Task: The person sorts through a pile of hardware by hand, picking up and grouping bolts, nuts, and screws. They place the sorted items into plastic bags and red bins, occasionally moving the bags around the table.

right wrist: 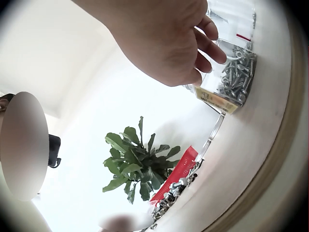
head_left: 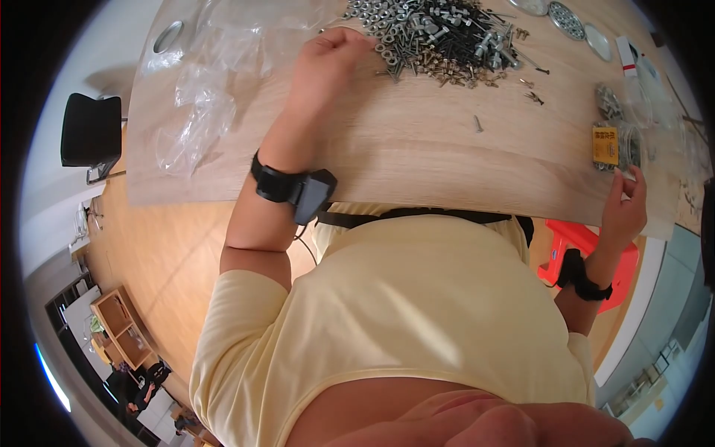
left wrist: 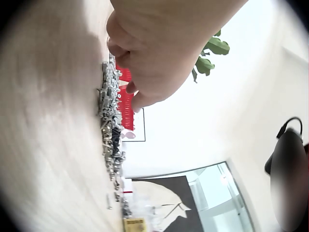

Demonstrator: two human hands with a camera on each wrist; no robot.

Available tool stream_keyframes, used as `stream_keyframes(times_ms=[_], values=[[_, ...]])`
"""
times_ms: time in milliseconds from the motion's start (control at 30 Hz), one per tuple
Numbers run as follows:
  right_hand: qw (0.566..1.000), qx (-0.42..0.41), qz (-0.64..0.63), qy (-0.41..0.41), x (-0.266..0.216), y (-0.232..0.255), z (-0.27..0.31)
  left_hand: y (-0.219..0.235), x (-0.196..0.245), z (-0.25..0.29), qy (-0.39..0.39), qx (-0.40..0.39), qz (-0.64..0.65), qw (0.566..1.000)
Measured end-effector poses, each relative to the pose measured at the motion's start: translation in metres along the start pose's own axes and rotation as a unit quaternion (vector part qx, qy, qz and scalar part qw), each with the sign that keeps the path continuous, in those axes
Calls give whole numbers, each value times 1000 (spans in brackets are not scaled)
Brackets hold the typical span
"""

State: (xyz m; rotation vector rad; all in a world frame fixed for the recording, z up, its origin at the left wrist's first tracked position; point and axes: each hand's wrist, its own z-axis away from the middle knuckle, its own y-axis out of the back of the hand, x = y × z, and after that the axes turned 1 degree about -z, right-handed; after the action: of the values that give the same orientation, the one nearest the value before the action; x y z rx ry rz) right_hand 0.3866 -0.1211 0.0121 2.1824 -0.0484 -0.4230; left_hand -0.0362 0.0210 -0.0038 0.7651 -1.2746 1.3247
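At the left edge of a large pile of nuts, bolts and screws (head_left: 439,37), my left hand (head_left: 328,65) has its fingers bent. In the left wrist view the left hand (left wrist: 149,53) reaches down beside the metal pile (left wrist: 111,111); I cannot tell whether something small is between its fingertips. My right hand (head_left: 625,205) is at the table's right side, fingers relaxed and slightly bent. Its fingertips are right at a clear plastic box (head_left: 633,149) with a yellow label (head_left: 605,145). Bolts (right wrist: 236,77) fill that box in the right wrist view, overlapped by the right hand (right wrist: 178,46).
Crumpled clear plastic bags (head_left: 205,112) and a round metal lid (head_left: 168,37) lie at left. One loose screw (head_left: 478,124) lies mid-table. Round tins (head_left: 567,20) stand at the back right. A red stool (head_left: 555,249) is below the table's right edge.
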Motion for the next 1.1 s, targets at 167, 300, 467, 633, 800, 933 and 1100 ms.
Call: stream_keyframes(times_ms=[167,300,467,633,800,933,1100], values=[[993,0,43,-112,-21,17,-2,-29,-14,12,-256,129,-567,772],[992,1,-122,-35,-26,14,-5,-27,-20,9,-263,103,-601,747],[956,-189,-191,114,-91,-4,-33,-37,-21,2,-261,82,-610,743],[920,-248,-227,202,-128,-50,-61,-58,-13,0,-256,60,-635,726],[931,-209,-184,234,-133,-101,-70,-73,-15,-16,-311,51,-614,724],[931,-170,-216,242,-124,-124,-70,-76,-21,-29,-341,25,-612,713],[896,-249,-340,143,-123,-132,-64,-80,-21,-28,-375,12,-578,725]])
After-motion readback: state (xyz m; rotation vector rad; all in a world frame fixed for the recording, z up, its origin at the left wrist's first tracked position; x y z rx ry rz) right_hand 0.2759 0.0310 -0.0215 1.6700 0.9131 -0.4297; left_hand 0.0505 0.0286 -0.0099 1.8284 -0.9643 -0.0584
